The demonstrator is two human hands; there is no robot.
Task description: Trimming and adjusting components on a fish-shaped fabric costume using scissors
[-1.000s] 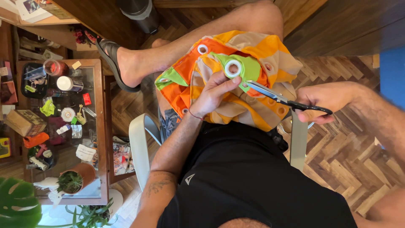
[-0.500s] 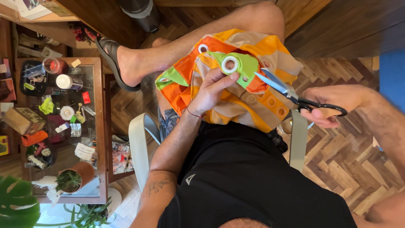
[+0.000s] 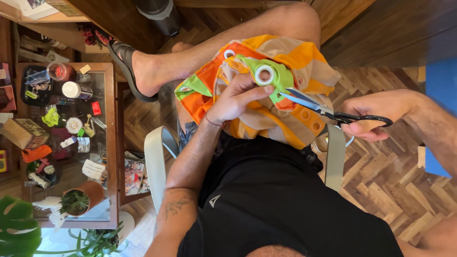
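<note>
While the seated person's black shorts fill the near part of the view, the lap beyond them carries a bundle of striped orange, yellow and beige fabric studded with white ring eyelets. How far the fabric reaches is hard to tell, since it folds over the raised knee and part of it hides under the left hand.

That left hand is curled, fingers and thumb pinching a green patch that bears 1 large white eyelet, holding it up from the bundle. To its right, the right hand grips the black handles of a pair of scissors; its fingers pass through the loops, so some are hidden. The blades stand slightly parted, their tips right at the lower edge of the green patch; whether they bite into it cannot be made out.

Pale chair arms show on both sides of the lap. Farther off, a foot in a dark flip-flop rests near the corner of a glass-topped table crowded with small clutter too tiny to identify, with a potted plant at its near edge.
</note>
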